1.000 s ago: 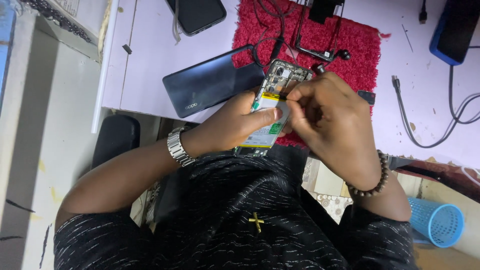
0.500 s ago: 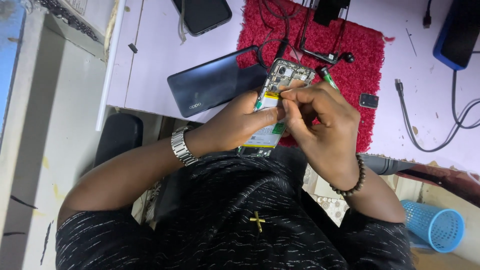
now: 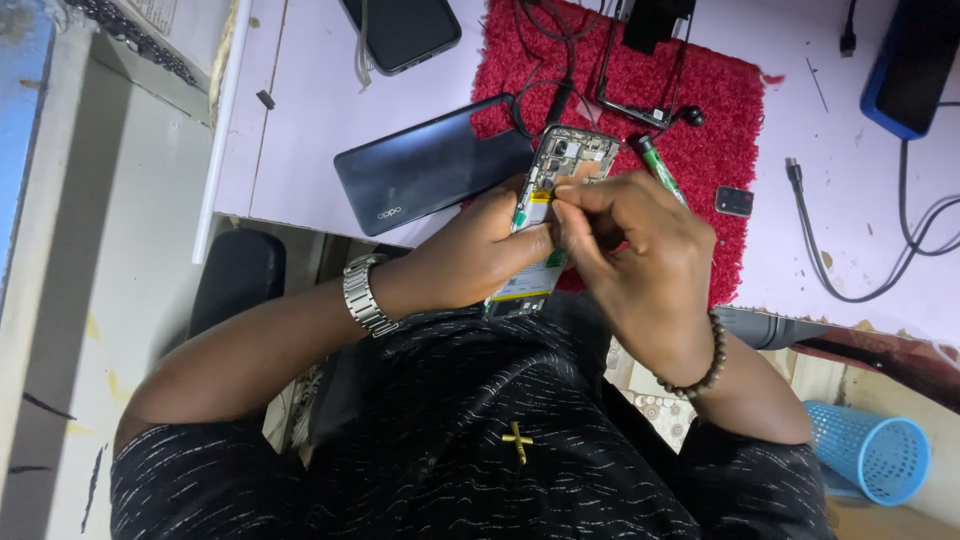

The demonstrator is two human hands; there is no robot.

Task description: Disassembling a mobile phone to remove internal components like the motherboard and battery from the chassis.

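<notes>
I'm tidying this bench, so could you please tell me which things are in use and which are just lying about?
In use:
opened phone
left hand
right hand
green-handled tool

Lying about:
dark back cover
black phone
red mat
cable
blue basket

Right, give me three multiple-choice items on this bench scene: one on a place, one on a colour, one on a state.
1. Where does the dark back cover lie?
A. on the white table, left of the red mat
B. in the blue basket
C. on the floor

2. What colour is the mat?
A. green
B. red
C. yellow

3. How is the opened phone held?
A. lying untouched
B. gripped by the left hand, right hand working on it
C. closed up

Answers: A, it rests on the tabletop beside the mat; B, the pile is red; B, both hands meet on its exposed insides.
</notes>
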